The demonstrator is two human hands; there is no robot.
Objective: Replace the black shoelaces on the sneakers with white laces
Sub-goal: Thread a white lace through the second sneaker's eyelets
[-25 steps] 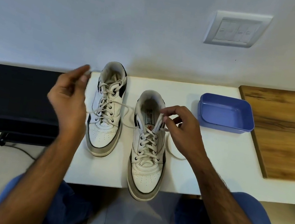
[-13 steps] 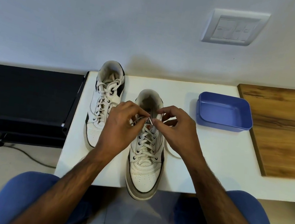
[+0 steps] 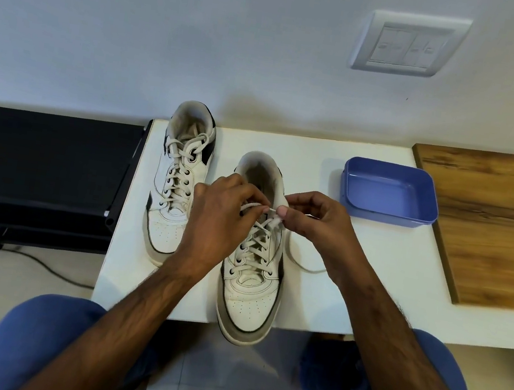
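Both hands work the white lace at the top eyelets of the near sneaker.

The left hand (image 3: 217, 219) and right hand (image 3: 313, 222) each pinch the white lace (image 3: 255, 207) above the near sneaker (image 3: 253, 260), on the counter (image 3: 351, 290). I think the lace end may slip out or miss the eyelet, and the loose tail at the right may snag. The far sneaker (image 3: 178, 183) is laced.

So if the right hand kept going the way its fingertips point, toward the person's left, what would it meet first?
Most likely the left hand: the right hand pinches the white lace above the near sneaker, fingertips almost facing; depth is uncertain.
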